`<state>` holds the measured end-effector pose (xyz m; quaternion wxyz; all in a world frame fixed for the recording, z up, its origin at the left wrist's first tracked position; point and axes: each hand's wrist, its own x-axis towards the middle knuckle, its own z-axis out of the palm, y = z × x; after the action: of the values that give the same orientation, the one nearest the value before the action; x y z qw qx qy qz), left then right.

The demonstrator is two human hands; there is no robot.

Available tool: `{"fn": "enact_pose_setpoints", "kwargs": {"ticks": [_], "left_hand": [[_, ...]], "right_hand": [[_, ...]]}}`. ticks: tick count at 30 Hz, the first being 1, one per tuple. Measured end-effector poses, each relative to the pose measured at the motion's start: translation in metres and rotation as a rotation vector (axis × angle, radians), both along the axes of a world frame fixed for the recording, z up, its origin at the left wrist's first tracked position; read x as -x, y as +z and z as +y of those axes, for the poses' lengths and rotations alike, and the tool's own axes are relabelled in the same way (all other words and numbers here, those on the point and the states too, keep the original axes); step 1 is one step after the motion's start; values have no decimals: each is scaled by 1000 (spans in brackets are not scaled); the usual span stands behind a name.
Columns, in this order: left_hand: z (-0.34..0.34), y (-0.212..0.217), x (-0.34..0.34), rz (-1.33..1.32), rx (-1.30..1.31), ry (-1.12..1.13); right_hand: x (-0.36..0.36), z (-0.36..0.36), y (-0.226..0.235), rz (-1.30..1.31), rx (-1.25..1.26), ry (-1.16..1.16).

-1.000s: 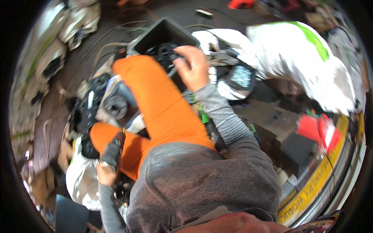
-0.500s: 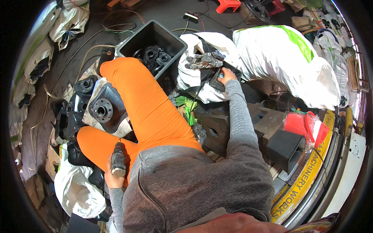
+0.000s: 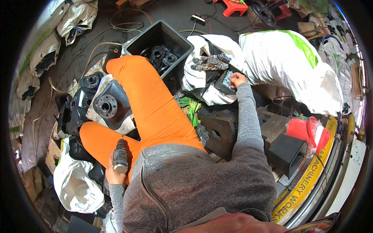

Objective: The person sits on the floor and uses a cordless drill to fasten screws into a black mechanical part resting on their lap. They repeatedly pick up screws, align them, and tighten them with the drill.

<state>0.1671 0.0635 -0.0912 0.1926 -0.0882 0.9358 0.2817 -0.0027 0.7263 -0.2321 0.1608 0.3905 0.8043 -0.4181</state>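
Note:
My left hand (image 3: 113,175) is wrapped round a cordless drill (image 3: 121,157), which rests by my orange-trousered thigh with its bit pointing away from me. At the far right of my lap, my right hand (image 3: 238,79) has its fingers pinched together over the edge of a small black tray (image 3: 221,87) of small silvery screws (image 3: 227,80). What those fingertips hold is too small to tell. A grey knitted glove (image 3: 211,62) lies beside the tray. Left of my knee, a black flanged part (image 3: 106,107) with a ring of holes sits face up.
Beyond my knee stands a dark grey bin (image 3: 182,54) holding several black round parts (image 3: 159,54). More black parts (image 3: 83,97) are piled at left. White sacks (image 3: 283,58) lie at right, near a square black tube (image 3: 286,153) and a red plastic item (image 3: 303,130). Cables cross the floor.
My right hand has drawn back a little from inside the tray, and its fingers have closed together; the screws now show. The drill stays in my left hand. The whole view has shifted slightly.

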Motion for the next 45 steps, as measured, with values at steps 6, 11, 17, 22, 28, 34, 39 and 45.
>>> {"fn": "enact_pose_setpoints", "kwargs": {"ticks": [6, 11, 17, 22, 28, 34, 39, 45], "left_hand": [[-1, -1, 3, 61, -38, -45], [-2, -3, -1, 23, 41, -32], [-1, -4, 1, 9, 40, -50], [-1, 12, 4, 131, -108, -70], [-7, 96, 32, 31, -491, 77], [15, 136, 59, 271, -476, -77], [-1, 127, 58, 210, -407, -100], [-6, 117, 61, 214, -373, -75]], "right_hand": [[-16, 15, 3, 292, 441, -425], [-26, 15, 14, 546, 927, -707], [-32, 22, 8, 583, 946, -686], [-24, -8, 25, 856, 1111, -679], [8, -189, 92, 422, 1769, -271], [9, -376, 91, 26, 1939, 24], [7, -412, 83, -71, 1945, 57], [9, -421, 82, -134, 1834, 74]]}}
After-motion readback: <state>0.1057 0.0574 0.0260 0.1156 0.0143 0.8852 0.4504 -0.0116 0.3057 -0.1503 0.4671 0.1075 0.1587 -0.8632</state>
